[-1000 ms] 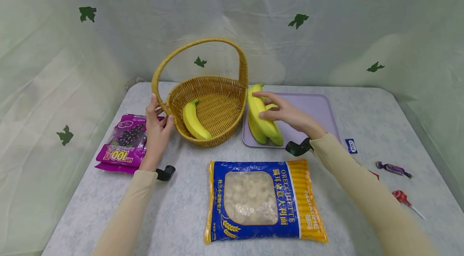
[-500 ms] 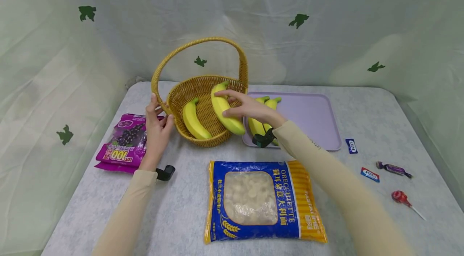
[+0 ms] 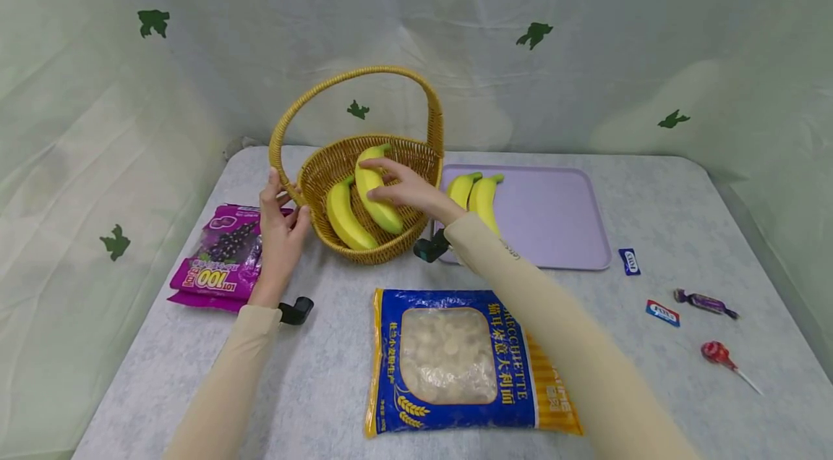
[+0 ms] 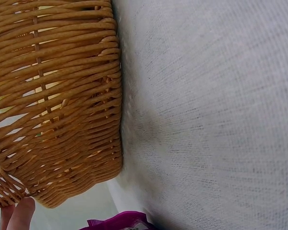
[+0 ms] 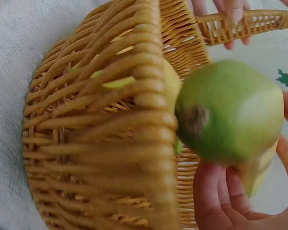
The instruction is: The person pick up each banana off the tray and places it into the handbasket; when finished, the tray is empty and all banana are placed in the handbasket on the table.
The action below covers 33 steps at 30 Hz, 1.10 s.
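Note:
My right hand (image 3: 408, 189) grips a yellow banana (image 3: 375, 192) over the wicker basket (image 3: 406, 246); in the right wrist view the green end of that banana (image 5: 230, 112) faces the camera above the rim. Another banana (image 3: 348, 218) lies inside the basket on its left side. The left hand (image 3: 284, 236) holds the base of the basket's arched handle at the left, and in the left wrist view its fingertips (image 4: 21, 213) touch the weave. Two bananas (image 3: 484, 203) lie on the lilac tray (image 3: 553, 221), partly hidden by the right sleeve.
A purple grape-candy bag (image 3: 221, 257) lies left of the left arm. In front sits a blue-and-yellow pasta bag (image 3: 449, 359), partly under the right forearm. To the right are small wrapped candies (image 3: 706, 302) and a red lollipop (image 3: 718, 354).
The right hand has carried the banana left from the tray to over the basket, beside the banana lying inside. The left hand has stayed on the handle.

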{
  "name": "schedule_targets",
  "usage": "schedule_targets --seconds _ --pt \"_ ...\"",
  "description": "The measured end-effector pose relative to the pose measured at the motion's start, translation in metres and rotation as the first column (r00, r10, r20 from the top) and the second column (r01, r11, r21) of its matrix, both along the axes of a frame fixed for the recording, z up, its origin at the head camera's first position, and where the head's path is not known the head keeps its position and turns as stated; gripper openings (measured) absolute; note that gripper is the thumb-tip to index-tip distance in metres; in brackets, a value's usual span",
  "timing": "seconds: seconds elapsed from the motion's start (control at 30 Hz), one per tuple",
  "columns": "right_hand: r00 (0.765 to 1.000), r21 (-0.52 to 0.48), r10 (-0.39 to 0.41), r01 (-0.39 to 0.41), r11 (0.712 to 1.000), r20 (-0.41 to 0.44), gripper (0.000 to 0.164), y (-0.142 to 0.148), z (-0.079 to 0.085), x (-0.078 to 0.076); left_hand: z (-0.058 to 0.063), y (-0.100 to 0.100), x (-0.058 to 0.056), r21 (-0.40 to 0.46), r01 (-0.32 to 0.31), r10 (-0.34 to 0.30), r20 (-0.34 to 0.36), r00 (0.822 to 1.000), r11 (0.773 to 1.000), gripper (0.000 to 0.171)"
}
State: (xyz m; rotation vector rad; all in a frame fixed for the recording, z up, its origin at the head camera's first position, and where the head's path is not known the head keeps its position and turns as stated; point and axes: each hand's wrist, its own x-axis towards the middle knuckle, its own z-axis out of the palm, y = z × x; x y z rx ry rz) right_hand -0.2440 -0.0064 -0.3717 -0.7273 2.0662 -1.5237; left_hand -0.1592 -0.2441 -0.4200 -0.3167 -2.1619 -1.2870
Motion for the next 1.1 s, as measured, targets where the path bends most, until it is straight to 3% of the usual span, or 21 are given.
schedule_targets --seconds 0.33,0.67,0.97,1.1 --pt "0.996 0.184 -0.046 0.059 0.981 -0.074 0.054 -0.024 -0.013 0.0 0.001 0.001 0.001 0.01 0.003 -0.003 0.011 1.0 1.0 0.076" --pt "0.99 0.381 -0.025 0.076 0.921 -0.136 0.055 -0.043 -0.02 0.008 0.002 0.001 0.002 0.013 -0.001 0.001 0.026 1.0 1.0 0.076" --pt "0.987 0.45 -0.019 0.09 0.888 -0.16 0.057 -0.049 -0.021 0.008 0.002 0.0 0.001 0.023 -0.006 0.006 0.021 1.0 1.0 0.082" --pt "0.988 0.435 -0.036 0.099 0.895 -0.15 0.056 -0.045 -0.02 0.007 0.001 0.0 0.001 0.021 -0.003 0.003 0.02 1.0 1.0 0.081"
